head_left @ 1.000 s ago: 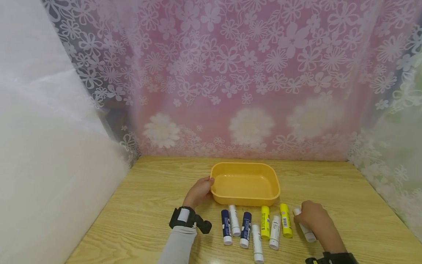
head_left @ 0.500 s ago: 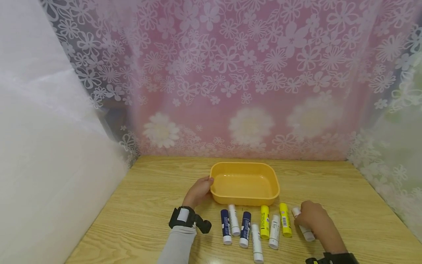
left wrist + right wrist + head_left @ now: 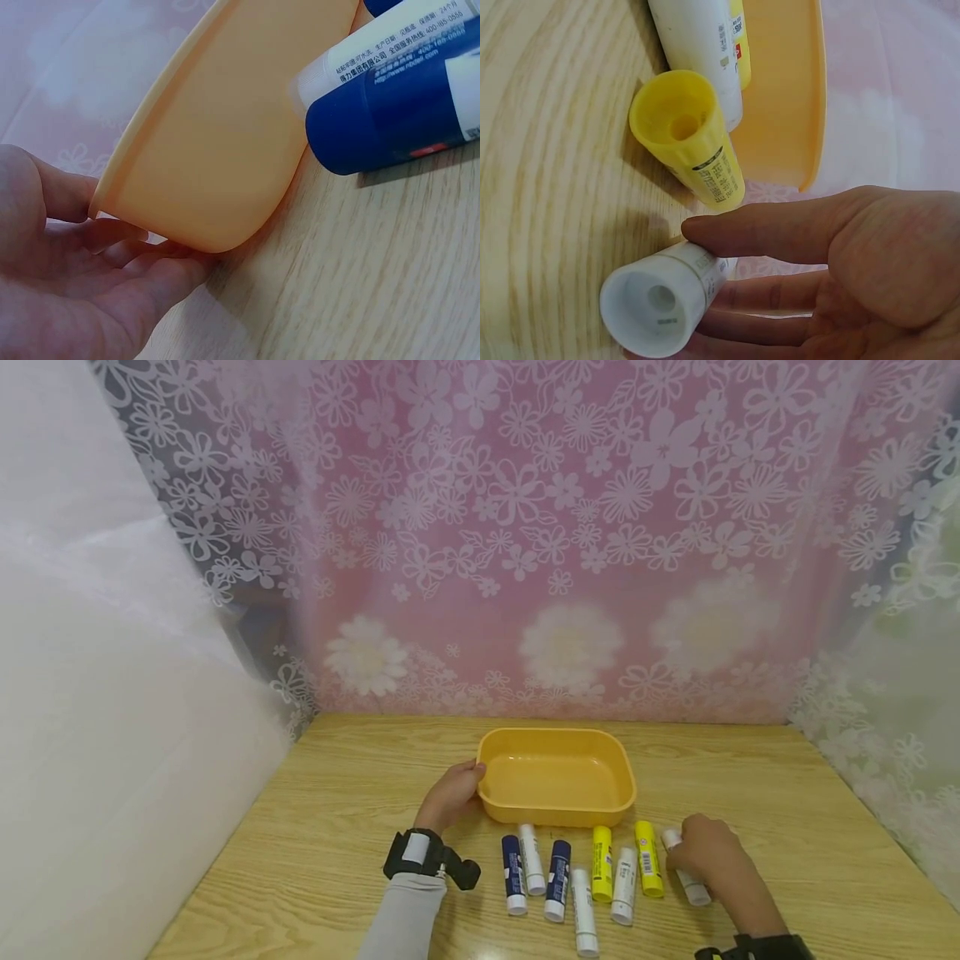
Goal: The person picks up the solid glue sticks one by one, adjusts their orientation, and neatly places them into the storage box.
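At its left end, a yellow plastic tub [image 3: 558,817] is gripped by my left hand [image 3: 452,795]. In the left wrist view the thumb sits at the rim and the fingers reach under the tub wall [image 3: 202,150]. Over on the right, my right hand [image 3: 708,852] holds a white glue stick [image 3: 694,890] between thumb and fingers. The right wrist view shows the hollow base of this glue stick [image 3: 649,307] facing the camera, lying low by the table. Left of it lies a yellow glue stick [image 3: 649,860].
Several more glue sticks lie in a loose row before the tub: dark blue ones such as the leftmost stick [image 3: 513,877], a white one [image 3: 584,914] nearest the front, and another yellow one [image 3: 602,864]. A flowered curtain [image 3: 562,543] hangs behind the wooden table [image 3: 360,760].
My right hand and the white glue stick have shifted very slightly left. The left hand and tub stay where they were.
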`<state>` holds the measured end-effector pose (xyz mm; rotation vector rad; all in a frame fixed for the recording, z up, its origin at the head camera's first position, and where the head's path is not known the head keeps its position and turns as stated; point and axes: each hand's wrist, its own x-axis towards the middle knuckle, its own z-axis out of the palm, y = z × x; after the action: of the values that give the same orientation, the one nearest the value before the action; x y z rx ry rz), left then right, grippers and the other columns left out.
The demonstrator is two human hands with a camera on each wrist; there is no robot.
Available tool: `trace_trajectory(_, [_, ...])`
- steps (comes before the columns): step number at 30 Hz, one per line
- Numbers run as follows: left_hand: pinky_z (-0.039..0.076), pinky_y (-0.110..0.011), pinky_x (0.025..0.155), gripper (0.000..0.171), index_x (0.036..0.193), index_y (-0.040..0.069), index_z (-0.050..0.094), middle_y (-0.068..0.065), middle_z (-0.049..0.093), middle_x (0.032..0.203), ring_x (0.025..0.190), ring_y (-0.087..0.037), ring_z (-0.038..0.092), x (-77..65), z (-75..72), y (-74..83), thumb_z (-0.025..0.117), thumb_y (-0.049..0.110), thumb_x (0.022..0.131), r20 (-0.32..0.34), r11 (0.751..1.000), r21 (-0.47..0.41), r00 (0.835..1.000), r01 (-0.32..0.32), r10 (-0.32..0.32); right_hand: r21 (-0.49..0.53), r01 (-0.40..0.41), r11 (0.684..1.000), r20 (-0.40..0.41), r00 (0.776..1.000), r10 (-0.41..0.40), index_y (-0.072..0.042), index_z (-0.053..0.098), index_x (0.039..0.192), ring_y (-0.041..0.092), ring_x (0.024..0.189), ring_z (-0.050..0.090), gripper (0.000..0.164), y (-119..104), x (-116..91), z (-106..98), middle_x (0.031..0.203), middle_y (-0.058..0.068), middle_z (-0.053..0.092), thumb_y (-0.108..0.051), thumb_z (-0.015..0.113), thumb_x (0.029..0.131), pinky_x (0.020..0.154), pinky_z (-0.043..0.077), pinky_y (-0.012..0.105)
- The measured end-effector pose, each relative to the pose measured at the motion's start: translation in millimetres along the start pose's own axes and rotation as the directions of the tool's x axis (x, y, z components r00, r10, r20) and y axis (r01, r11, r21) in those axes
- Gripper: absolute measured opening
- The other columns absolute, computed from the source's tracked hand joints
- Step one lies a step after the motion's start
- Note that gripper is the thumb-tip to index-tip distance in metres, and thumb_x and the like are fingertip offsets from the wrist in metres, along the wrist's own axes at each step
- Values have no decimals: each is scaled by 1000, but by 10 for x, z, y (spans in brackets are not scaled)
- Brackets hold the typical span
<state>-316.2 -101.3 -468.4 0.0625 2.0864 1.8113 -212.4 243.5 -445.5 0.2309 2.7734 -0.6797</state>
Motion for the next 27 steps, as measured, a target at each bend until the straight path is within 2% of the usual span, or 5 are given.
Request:
trace_trajectory(9, [35,-51,106,50,146,0,34,-16,43,143,130,-31,44,15,2,-18,33,29,105,-6,1000,9,1000,0,0,12,-12,1000,6,1000,12,15,55,96,24,61,58,37,-15,-7,-5,75,15,55,-14,68,78,45,51,30])
trace_trajectory(17, [35,-51,106,50,146,0,35,-16,44,143,129,-31,45,23,1,-28,34,29,105,-32,1000,4,999,24,-24,-10,29,1000,-9,1000,-29,11,57,91,22,60,56,32,-21,-6,-25,74,12,55,-16,67,77,46,50,30])
trace_trajectory(21, [35,-51,106,50,146,1,34,-16,42,144,130,-31,44,27,3,-31,34,28,105,-20,1000,-3,1000,21,-21,-38,77,996,-65,995,-79,8,58,85,20,57,55,27,11,57,-62,69,9,55,-19,64,79,45,49,30])
trace_trajectory(27, [34,-51,106,50,146,0,34,-16,43,143,129,-31,44,29,-2,-28,34,29,105,-23,1000,-1,999,27,-27,-53,135,989,-172,975,-142,4,56,78,19,52,52,26,-17,162,-209,64,8,53,-22,63,81,43,46,29])
